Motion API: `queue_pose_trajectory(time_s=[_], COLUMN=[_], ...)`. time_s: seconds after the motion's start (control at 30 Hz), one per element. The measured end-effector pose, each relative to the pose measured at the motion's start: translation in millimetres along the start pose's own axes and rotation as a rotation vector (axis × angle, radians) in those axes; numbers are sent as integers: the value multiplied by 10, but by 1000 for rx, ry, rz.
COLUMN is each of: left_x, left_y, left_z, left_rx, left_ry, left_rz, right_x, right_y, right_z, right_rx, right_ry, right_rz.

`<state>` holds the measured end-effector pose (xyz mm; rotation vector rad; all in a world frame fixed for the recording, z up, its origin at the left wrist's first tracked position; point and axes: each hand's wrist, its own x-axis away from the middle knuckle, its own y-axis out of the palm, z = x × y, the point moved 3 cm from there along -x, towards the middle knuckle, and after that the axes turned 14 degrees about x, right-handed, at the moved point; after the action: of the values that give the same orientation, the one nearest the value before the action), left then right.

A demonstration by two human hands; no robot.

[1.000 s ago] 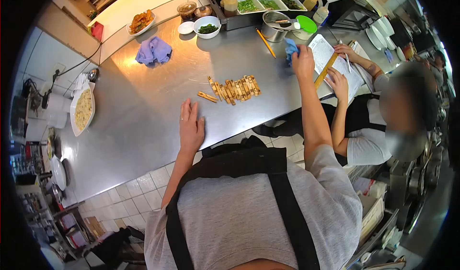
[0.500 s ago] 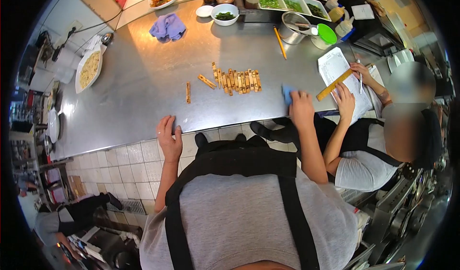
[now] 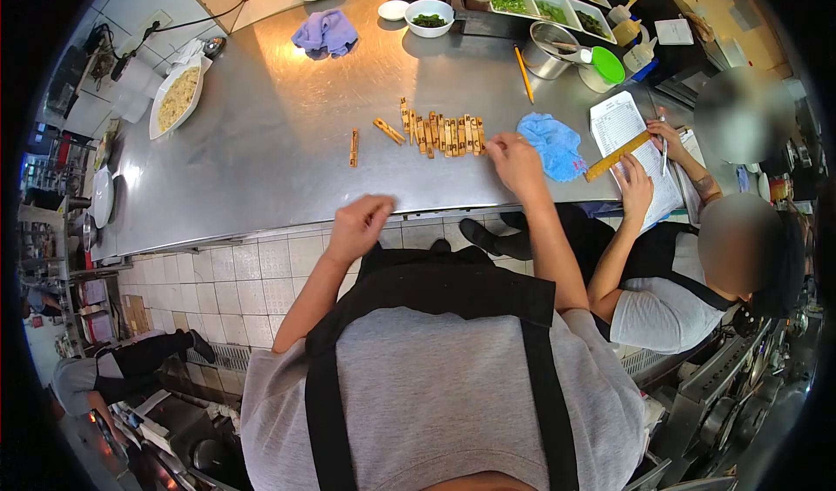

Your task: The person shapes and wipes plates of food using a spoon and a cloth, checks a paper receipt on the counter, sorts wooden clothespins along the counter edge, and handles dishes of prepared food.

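Wooden clothespins (image 3: 448, 135) with dark markings stand side by side in an uneven row on the steel table. One more clothespin (image 3: 387, 130) lies slanted left of the row, and another single clothespin (image 3: 354, 148) lies farther left. My right hand (image 3: 517, 165) is at the row's right end, its bent fingers slightly apart and close to the last clothespin; whether they touch it I cannot tell. Just right of that hand, a blue cloth (image 3: 550, 145) lies spread and crumpled. Over the table's front edge, my left hand (image 3: 359, 226) is loosely closed with nothing visible in it.
At right, a co-worker's hands hold a ruler (image 3: 620, 155) and pen over a paper sheet (image 3: 623, 116). A pencil (image 3: 524, 73), metal pot (image 3: 550, 51), purple cloth (image 3: 325, 33), bowl of greens (image 3: 428, 19) and oval dish (image 3: 177, 99) stand around the steel table (image 3: 261, 160).
My right hand has let go of the blue cloth and moved left to the clothespin row. My left hand has come off the table edge, moved right and curled its fingers.
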<state>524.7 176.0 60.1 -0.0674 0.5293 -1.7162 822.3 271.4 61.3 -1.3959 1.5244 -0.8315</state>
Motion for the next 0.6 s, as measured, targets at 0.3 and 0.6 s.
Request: queue_pose_trajectory(time_s=[0.3,0.6], left_x=[1024,982], left_y=[-477,-1276], left_z=[-1047,-1516], left_rx=[-687,-918], left_ry=[-154,-436], left_rz=[3,-94], right_x=[228,1072], right_y=[123,118], right_z=[34,-165], right_rx=[122,230], right_ry=[169,292], right_rz=[68,243])
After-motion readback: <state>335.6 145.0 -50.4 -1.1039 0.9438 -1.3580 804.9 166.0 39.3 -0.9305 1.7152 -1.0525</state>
